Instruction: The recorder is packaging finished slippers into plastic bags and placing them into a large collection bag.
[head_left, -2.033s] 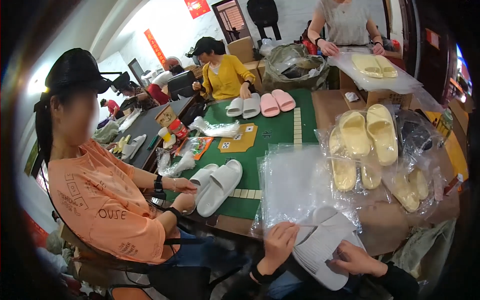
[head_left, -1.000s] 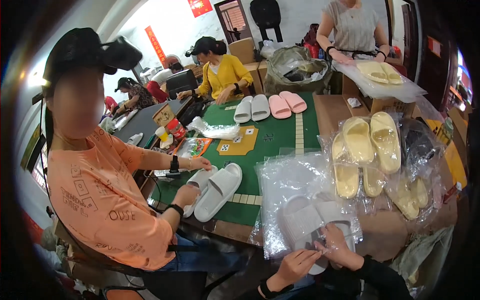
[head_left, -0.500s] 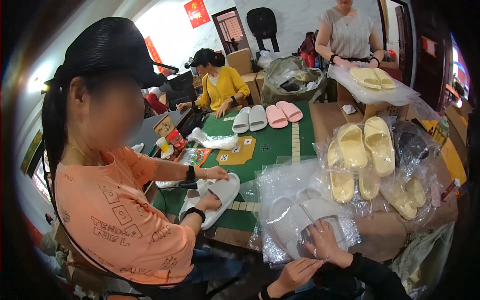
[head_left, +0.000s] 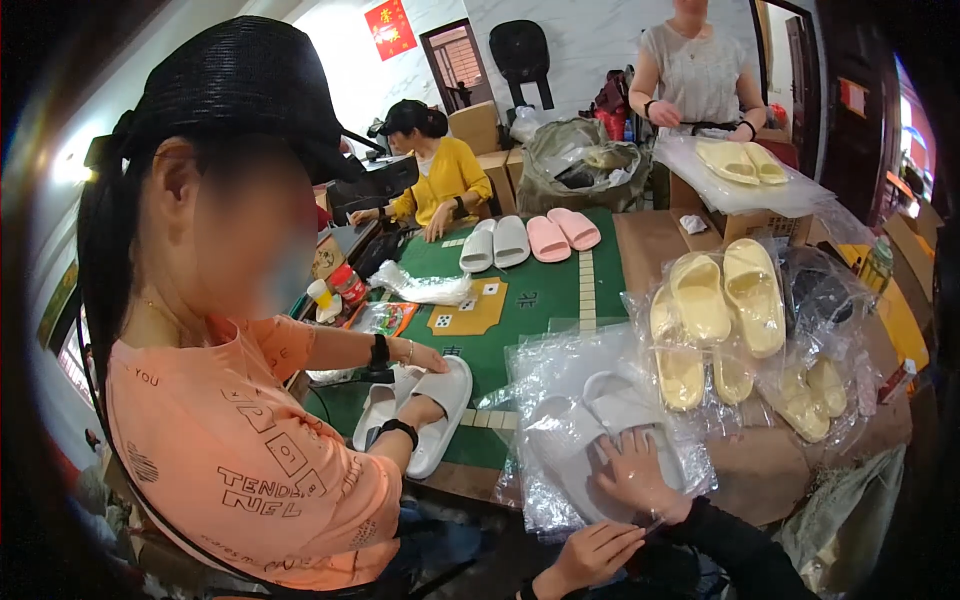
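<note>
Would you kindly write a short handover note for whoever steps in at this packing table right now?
Right hand: open, palm pressed flat on the clear plastic bag that holds the grey slippers.
Left hand: loosely open below the table edge, just under the bag's near end, holding nothing as far as I can see.
Things: the bagged grey pair lies on the near edge of the green table; bagged yellow slippers are piled to its right.
Done: the grey pair is inside its bag.
Left: the bag's near end looks loose and unsealed; I cannot tell for certain.
</note>
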